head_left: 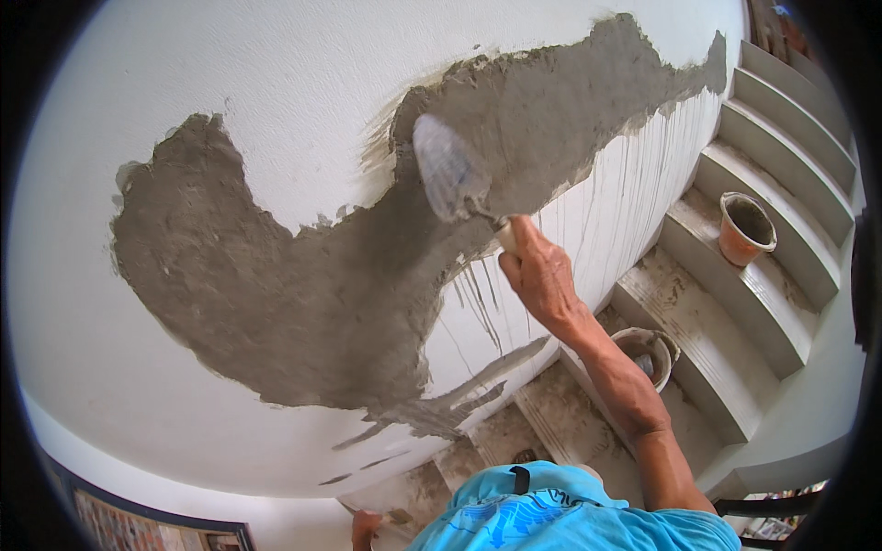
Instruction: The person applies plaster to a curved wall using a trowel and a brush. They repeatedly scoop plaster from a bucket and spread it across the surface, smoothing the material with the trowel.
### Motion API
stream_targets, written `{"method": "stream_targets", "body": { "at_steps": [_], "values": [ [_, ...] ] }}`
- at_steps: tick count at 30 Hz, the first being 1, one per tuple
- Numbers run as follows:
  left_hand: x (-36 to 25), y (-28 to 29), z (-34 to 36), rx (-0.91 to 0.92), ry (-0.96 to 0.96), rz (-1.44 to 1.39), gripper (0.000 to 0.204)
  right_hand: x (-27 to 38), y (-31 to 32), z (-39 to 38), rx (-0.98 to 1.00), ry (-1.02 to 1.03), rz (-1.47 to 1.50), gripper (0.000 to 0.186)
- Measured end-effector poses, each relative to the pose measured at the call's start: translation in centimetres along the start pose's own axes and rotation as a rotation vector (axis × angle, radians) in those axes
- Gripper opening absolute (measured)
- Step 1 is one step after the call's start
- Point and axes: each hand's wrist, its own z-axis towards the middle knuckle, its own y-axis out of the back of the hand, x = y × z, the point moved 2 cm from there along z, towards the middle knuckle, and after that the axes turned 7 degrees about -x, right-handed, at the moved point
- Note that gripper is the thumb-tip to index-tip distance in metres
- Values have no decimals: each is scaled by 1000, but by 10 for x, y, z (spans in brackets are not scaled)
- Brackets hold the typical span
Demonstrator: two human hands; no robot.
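Observation:
My right hand [542, 280] is wrapped round the pale handle of a pointing trowel [447, 170]. The trowel's leaf-shaped blade, slightly blurred, lies against or just in front of the wet grey mortar patch [276, 294] on the white wall [303, 83]; I cannot tell whether it touches. Low down, at the bottom edge, my left hand [366, 525] shows only in part beside my blue shirt. Its fingers look closed on something pale at the stair level, too small to make out.
Concrete stairs [698, 321] climb along the wall to the upper right. An orange bucket [746, 230] stands on one step, and a pale bucket [646, 356] sits lower, partly behind my right forearm. Grey drips streak the wall. A framed picture [138, 523] shows at lower left.

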Motion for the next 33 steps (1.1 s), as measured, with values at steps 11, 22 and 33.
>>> {"method": "stream_targets", "body": {
  "at_steps": [11,22,33],
  "values": [
    [-20,-13,17,103,-160,108,24,-1,-11,0,96,96,-90,23],
    [-57,-11,27,135,-168,36,23,-28,-11,18,-45,16,-115,25],
    [-73,-5,-1,83,251,-62,18,-29,-22,-27,-42,38,-31,28]
  ]
}}
